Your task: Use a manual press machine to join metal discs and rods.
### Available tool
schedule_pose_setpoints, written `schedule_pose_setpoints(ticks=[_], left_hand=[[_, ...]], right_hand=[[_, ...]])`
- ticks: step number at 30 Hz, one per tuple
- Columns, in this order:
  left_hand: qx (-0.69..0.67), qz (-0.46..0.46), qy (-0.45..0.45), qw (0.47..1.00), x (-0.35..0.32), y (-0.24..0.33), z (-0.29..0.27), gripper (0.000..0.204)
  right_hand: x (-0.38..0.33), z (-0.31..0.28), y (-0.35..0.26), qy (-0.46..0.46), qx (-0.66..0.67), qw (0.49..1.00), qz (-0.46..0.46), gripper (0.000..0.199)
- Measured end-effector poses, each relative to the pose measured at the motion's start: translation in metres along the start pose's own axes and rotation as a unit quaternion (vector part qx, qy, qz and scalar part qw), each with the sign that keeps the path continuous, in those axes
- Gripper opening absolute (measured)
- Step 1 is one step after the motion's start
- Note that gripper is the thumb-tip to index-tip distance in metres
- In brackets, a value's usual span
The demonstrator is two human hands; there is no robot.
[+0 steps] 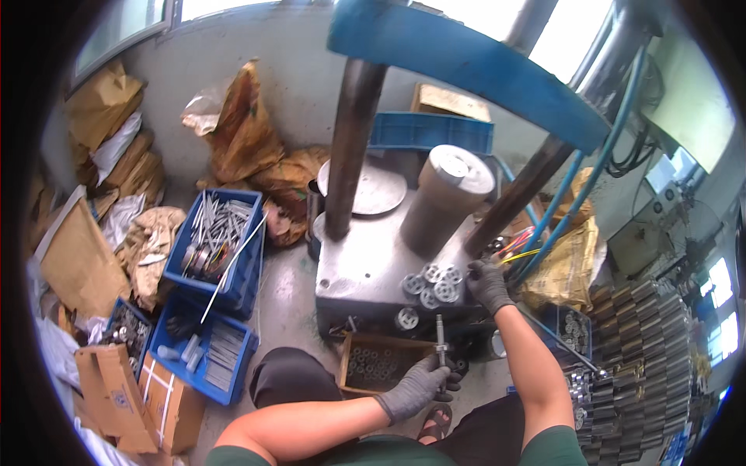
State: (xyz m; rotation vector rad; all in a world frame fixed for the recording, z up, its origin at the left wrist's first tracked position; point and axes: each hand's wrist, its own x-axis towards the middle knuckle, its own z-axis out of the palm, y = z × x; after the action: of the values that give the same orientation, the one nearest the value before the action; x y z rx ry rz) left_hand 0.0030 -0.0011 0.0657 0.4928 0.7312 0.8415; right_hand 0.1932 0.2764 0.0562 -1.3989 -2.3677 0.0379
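My left hand [416, 388], in a grey glove, is closed around a slim metal shaft [440, 339] with a collar on it. The shaft points upward, and its lower end is hidden in the glove. At the right front of the press table is my right hand [488, 286], also gloved, with its fingers curled; what they hold, if anything, is hidden. Beside it several round metal discs with holes [430, 285] lie on the table [361, 283]. One more disc [406, 318] sits lower, at the table's front edge.
A thick steel cylinder [444, 203] and posts [352, 147] stand under a blue press beam [458, 58]. Below the table is a wooden box [351, 371] of small rings. Blue crates [252, 268] with metal parts stand left; stacked metal parts [645, 349] are at right.
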Motion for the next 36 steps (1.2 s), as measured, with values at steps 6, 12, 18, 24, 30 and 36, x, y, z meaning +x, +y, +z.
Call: schedule_pose_setpoints(ticks=[6, 12, 18, 24, 30, 36], left_hand=[[0.048, 0.000, -0.032, 0.998, -0.013, -0.027, 0.008, 0.023], [0.283, 0.220, -0.078, 0.930, -0.028, -0.022, 0.021, 0.026], [0.214, 0.027, -0.038, 0.976, -0.015, -0.025, 0.001, 0.027], [0.278, -0.100, -0.044, 0.954, -0.009, -0.030, -0.012, 0.031], [0.695, 0.012, 0.113, 0.710, 0.062, -0.028, -0.086, 0.033], [0.785, 0.238, 0.318, 0.475, 0.177, -0.031, -0.207, 0.039]], right_hand=[[-0.067, 0.013, -0.018, 0.237, 0.225, 0.944, 0.042, 0.017], [-0.195, 0.089, -0.055, 0.157, 0.395, 0.854, 0.301, 0.022], [-0.201, -0.016, -0.132, -0.102, 0.800, 0.432, 0.403, 0.057], [-0.232, -0.028, -0.131, -0.156, 0.787, 0.416, 0.427, 0.037], [-0.228, -0.014, -0.133, 0.016, 0.753, 0.460, 0.470, 0.014], [-0.228, -0.017, -0.121, -0.002, 0.761, 0.419, 0.495, 0.018]])
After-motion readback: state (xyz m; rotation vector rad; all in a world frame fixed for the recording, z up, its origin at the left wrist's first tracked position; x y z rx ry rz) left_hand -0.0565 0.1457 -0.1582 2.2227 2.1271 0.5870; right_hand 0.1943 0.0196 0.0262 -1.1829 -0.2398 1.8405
